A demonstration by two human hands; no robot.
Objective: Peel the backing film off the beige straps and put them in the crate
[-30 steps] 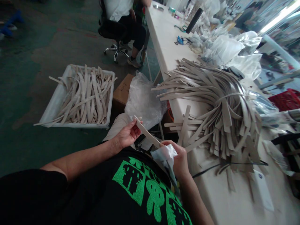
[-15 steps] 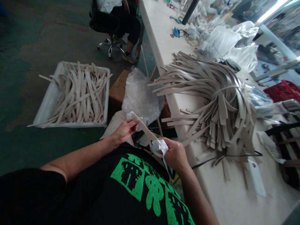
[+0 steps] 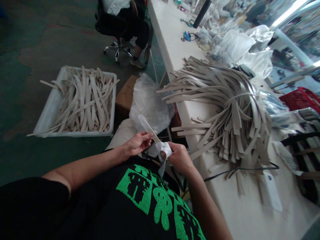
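My left hand (image 3: 137, 144) pinches a pale beige strip (image 3: 147, 125) near its middle, and the strip's free end points up and to the left. My right hand (image 3: 178, 156) is closed around a crumpled white cloth (image 3: 163, 150) wrapped on the strip's lower end. Both hands meet in front of my chest, above my lap. A large fan-shaped heap of similar beige strips (image 3: 225, 103) lies on the white table (image 3: 240, 213) just right of my hands.
A white tray (image 3: 51, 108) filled with several strips stands on the floor to the left. A cardboard box (image 3: 125, 95) and a clear plastic bag (image 3: 150, 101) sit beside the table. Another person on a wheeled chair (image 3: 117, 28) sits farther back. Plastic bags, tools and a red basket (image 3: 300, 96) crowd the table's far side.
My right hand with the cloth has slid up the strip towards my left hand. My left hand has shifted down from the strip's tip, so the tip sticks out above it.
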